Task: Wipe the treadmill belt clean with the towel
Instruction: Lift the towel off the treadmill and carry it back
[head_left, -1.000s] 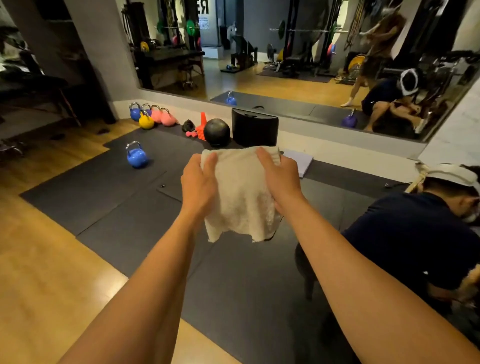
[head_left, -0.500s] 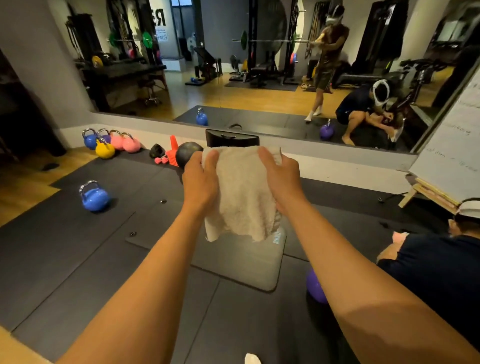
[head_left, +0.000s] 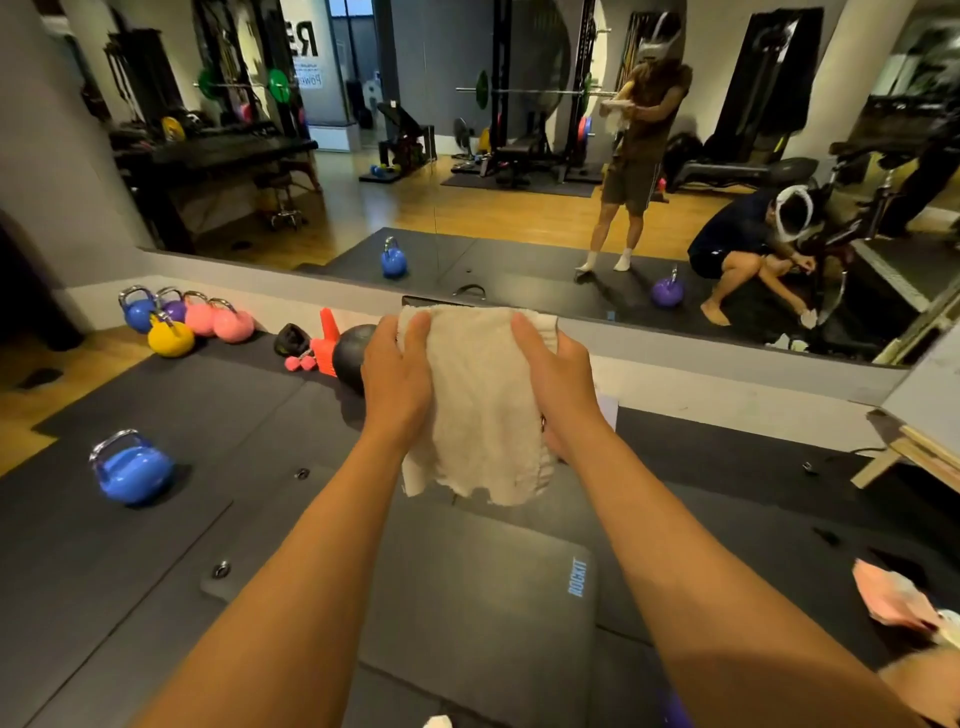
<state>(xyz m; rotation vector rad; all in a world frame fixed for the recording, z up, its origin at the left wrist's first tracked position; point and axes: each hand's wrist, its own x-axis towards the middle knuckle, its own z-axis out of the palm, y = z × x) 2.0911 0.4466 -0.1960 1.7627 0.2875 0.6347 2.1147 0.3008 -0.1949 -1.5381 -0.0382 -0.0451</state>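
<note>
Both arms reach forward at chest height; the left hand (head_left: 397, 384) and the right hand (head_left: 561, 387) hold a cream towel (head_left: 480, 405) up in the air between them; the left grip is clamped on the towel's upper left edge, fingers over the front; the right grip is clamped on the upper right edge, and the cloth hangs down with a ragged lower hem. The towel hangs above a dark floor mat (head_left: 483, 597) printed with blue lettering, lying on black rubber flooring (head_left: 156, 597). A blue kettlebell (head_left: 130, 467) stands alone on the left; further back, near the wall, sit a yellow kettlebell (head_left: 170, 336), 2 pink kettlebells (head_left: 218, 321), an orange cone (head_left: 327, 343) and a black ball (head_left: 350, 358). A wall mirror (head_left: 467, 208) reflects gym racks, a standing person holding a cloth and a crouching person. No treadmill belt shows in view.
</note>
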